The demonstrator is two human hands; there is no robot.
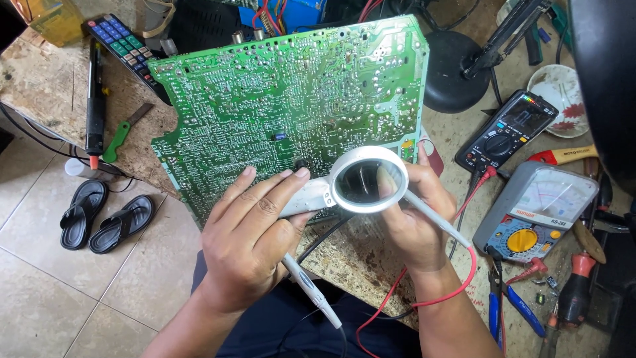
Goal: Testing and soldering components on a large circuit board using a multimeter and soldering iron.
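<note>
A large green circuit board point(291, 106) lies tilted over the near edge of the worktop point(46, 79), solder side up, its face crowded with silvery joints and fine pale traces, with one small blue part near its middle. Its near left corner juts out past the worktop edge above the tiled floor. The left hand point(248, 242) is closed around the white handle of a round magnifier point(366, 179), fingers lying across the board's near edge, and a thin white probe point(311, 292) sticks out below that palm toward the person. The magnifier's white ring sits just over the board's near right corner, its lens dark. The right hand point(414, 222) is pinched on a second slim white probe point(437, 215), whose red lead point(457, 285) loops down off the worktop edge; the tip seems to sit behind the lens, though that part is hidden. At the right edge lie a black digital meter point(507, 129) and a grey needle meter point(540, 212). A remote control point(122, 50) rests by the far left corner.
</note>
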